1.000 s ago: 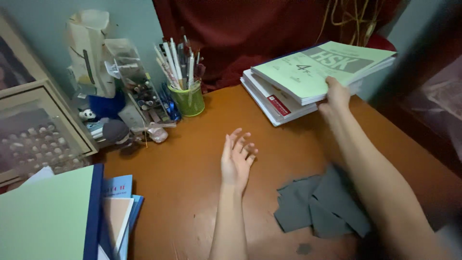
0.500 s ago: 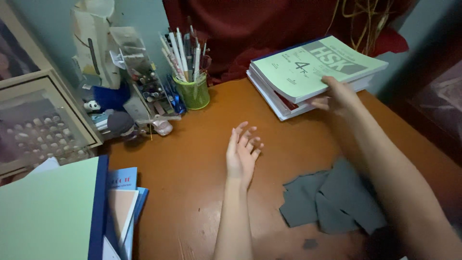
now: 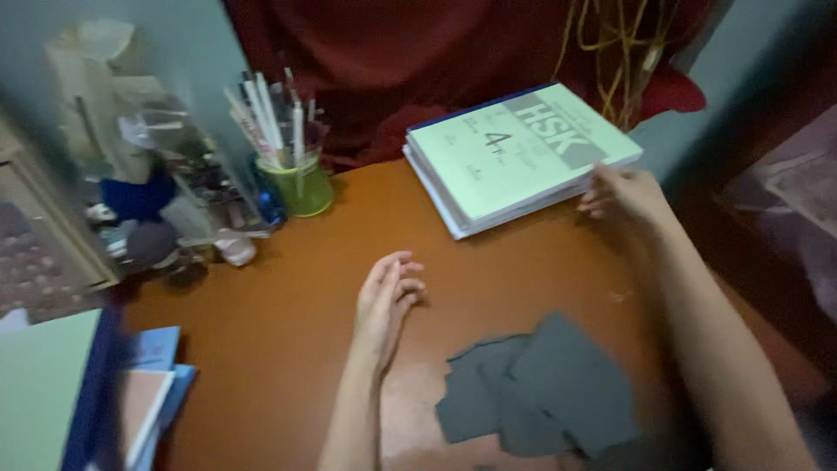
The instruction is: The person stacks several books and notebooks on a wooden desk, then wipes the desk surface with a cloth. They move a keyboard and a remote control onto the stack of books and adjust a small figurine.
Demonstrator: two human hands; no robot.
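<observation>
Two hands show above the brown desk point(image 3: 288, 323). One stack of books point(image 3: 514, 153) lies at the far edge, near a red curtain point(image 3: 392, 61); its top cover is pale green with a grey band and a blue spine edge. Right hand point(image 3: 628, 194) touches the stack's near right corner, fingers curled; whether it grips cannot be told. Left hand point(image 3: 388, 296) rests mid-desk, holding nothing, fingers loosely bent. One green pen cup point(image 3: 301, 187); one grey cloth point(image 3: 540, 392) lies nearer the camera.

Orange-brown desk point(image 3: 288, 305), teal wall point(image 3: 174, 52), dark red curtain point(image 3: 375, 61), dim light
</observation>
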